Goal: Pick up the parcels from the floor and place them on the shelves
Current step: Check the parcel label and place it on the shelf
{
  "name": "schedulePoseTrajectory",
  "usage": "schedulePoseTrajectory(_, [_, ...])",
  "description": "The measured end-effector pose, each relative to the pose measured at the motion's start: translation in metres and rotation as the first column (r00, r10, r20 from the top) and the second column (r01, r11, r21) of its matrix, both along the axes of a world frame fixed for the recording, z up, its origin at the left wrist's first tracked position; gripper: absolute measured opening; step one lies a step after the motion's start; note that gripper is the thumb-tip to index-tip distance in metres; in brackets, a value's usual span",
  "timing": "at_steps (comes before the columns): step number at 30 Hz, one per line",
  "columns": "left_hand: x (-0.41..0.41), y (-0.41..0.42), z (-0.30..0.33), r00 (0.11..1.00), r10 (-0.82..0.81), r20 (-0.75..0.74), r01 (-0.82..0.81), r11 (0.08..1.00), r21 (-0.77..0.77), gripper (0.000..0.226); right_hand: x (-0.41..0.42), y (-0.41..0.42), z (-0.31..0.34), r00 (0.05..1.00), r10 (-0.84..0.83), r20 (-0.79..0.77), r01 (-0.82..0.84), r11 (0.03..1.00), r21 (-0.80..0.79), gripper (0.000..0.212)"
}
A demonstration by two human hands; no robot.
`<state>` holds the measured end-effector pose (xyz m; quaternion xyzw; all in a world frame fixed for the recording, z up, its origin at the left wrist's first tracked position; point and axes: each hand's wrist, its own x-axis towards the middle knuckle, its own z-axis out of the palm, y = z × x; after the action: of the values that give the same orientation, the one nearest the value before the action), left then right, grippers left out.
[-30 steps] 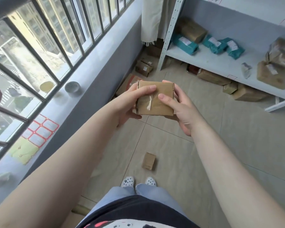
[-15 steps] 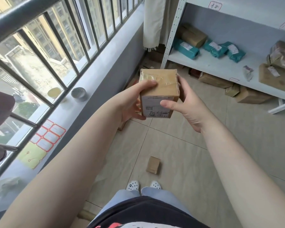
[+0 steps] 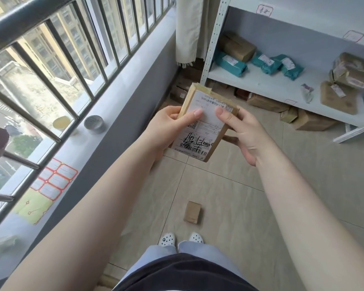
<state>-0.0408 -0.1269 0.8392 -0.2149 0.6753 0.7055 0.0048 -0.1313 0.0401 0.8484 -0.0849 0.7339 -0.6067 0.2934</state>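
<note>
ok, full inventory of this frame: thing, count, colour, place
held parcel: 1, brown with white label, between both hands
small parcel: 1, brown, floor near the feet
teal parcels: about 4, shelf, left-middle
brown parcels: about 4, on the shelf, one far left, the rest right
floor parcels: several, brown, under and beside the shelf; count unclear
shelf: 1, white, upper right
tin: 1, silver, windowsill
yellow lid: 1, windowsill beside the tin
label sheet: 1, red and white, windowsill
curtain: 1, cream, corner
shoes: 2, white
left hand: 1, parcel's left edge
right hand: 1, parcel's right edge
</note>
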Motion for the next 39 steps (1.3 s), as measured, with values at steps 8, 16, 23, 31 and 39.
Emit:
schedulePoseTrajectory(8, [-0.004,-0.007,0.005,0.990,-0.087,0.111,0.115,0.952,-0.285,0.073,-0.013,0.002,0.021,0.955,0.248,-0.164,-0.224,0.963,0.152,0.039])
schedulePoseTrajectory(16, [-0.009,0.021,-0.007,0.918,0.397,0.003,-0.353,0.819,-0.453,0.126,-0.001,-0.010,0.005,0.989,-0.087,-0.121,0.081,0.995,-0.051,0.026])
schedulePoseTrajectory(23, [-0.012,0.039,-0.015,0.845,0.418,0.334,-0.523,0.776,0.353,0.138,0.020,-0.023,-0.014,0.941,-0.336,0.035,0.338,0.933,-0.123,0.058])
schedulePoseTrajectory(31, [-0.012,0.030,-0.011,0.885,0.429,0.181,-0.466,0.805,0.368,0.083,0.027,-0.012,-0.027,0.954,-0.252,0.162,0.266,0.961,-0.074,0.083])
schedulePoseTrajectory(39, [-0.007,0.021,-0.014,0.971,0.222,-0.085,-0.212,0.970,0.120,0.080,0.029,0.003,-0.029,0.990,-0.113,0.090,0.119,0.991,-0.068,0.065])
